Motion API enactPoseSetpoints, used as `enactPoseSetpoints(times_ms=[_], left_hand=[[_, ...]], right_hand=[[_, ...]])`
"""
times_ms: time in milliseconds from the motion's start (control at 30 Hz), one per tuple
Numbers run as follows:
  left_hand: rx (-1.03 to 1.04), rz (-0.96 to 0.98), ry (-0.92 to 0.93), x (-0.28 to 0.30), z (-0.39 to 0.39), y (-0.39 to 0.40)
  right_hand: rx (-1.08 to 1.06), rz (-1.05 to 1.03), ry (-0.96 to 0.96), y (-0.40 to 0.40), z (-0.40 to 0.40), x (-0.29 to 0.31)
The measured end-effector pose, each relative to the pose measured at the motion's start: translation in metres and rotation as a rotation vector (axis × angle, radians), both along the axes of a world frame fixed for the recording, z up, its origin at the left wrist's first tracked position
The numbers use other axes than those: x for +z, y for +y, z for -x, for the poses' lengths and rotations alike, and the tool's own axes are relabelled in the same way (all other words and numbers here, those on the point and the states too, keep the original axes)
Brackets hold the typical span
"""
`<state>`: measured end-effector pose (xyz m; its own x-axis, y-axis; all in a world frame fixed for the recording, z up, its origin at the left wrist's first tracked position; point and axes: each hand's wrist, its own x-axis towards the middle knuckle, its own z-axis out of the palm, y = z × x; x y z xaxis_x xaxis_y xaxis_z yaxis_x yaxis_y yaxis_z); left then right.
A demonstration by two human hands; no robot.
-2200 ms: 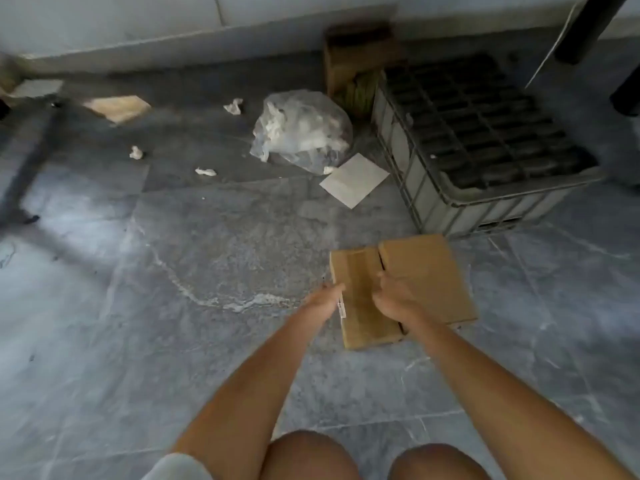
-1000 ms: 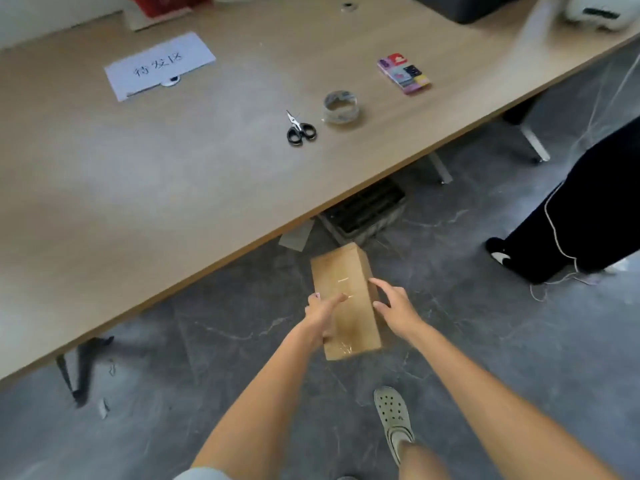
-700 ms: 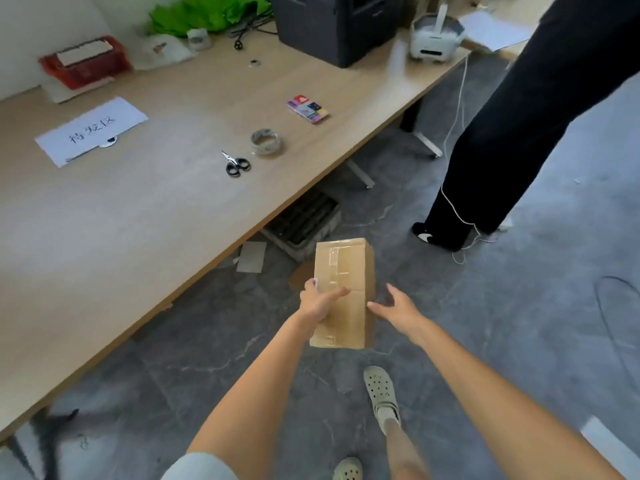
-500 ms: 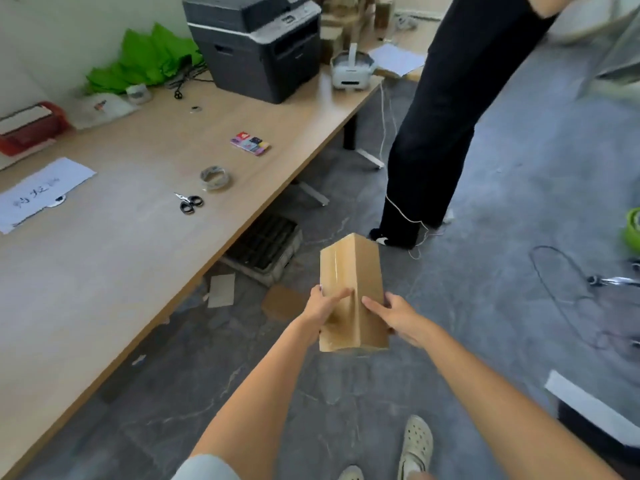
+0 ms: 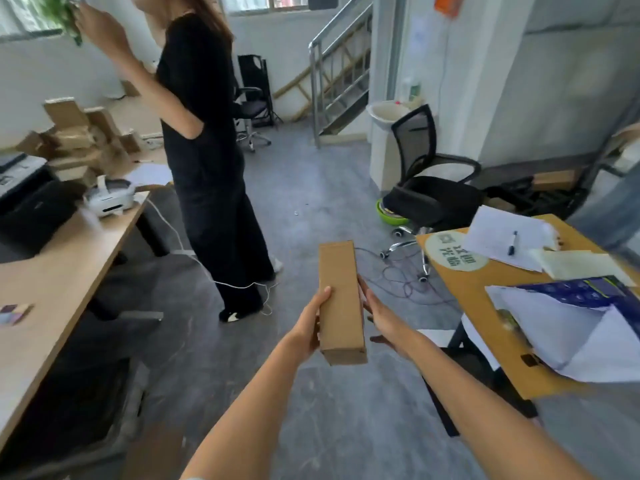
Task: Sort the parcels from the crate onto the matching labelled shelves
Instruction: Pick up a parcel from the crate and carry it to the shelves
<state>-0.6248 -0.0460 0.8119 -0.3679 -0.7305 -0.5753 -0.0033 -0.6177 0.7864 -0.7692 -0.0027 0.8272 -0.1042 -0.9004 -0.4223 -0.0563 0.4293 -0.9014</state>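
A long brown cardboard parcel (image 5: 340,296) is held out in front of me, its long side pointing away, above the grey floor. My left hand (image 5: 310,322) grips its left face, thumb on top near the middle. My right hand (image 5: 379,315) lies flat against its right face, fingers stretched along the side and partly hidden behind the box. No crate and no labelled shelf are in view.
A person in black (image 5: 211,161) stands ahead to the left beside a wooden table (image 5: 52,282) with a white headset (image 5: 109,199). At right, a yellow table (image 5: 485,306) carries papers. A black office chair (image 5: 429,181), floor cables (image 5: 398,282) and stairs (image 5: 339,74) lie ahead.
I picked the parcel up off the floor beside the crate, stood and turned right. The view swung from the long table to the open room; both hands stay on the parcel.
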Motion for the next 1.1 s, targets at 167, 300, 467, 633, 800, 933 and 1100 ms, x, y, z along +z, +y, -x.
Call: enactPoseSetpoints(times_ms=[167,300,467,633,800,933,1100], left_hand=[[-0.142,-0.027,0.090,0.012,0.128,0.037],[-0.276,0.019,0.084,0.017,0.222,0.085],[-0.397,0.255,0.021,0.024,0.321,0.141],[-0.604,0.327,-0.002,0.037,0.411,0.200],[-0.863,0.373,-0.017,0.044,0.483,0.272],[-0.964,0.312,0.011,0.037,0.544,0.322],[-1.091,0.200,0.083,0.039,0.662,0.400]], right_hand=[[-0.177,0.163,0.064,0.069,0.121,0.012],[-0.381,0.189,0.062,0.131,0.207,0.019],[-0.619,0.123,0.122,0.204,0.302,0.016],[-0.879,0.083,0.147,0.279,0.376,0.008],[-1.076,0.043,0.248,0.359,0.426,0.014],[-1.153,-0.011,0.341,0.423,0.465,0.022],[-1.382,-0.023,0.269,0.529,0.560,0.026]])
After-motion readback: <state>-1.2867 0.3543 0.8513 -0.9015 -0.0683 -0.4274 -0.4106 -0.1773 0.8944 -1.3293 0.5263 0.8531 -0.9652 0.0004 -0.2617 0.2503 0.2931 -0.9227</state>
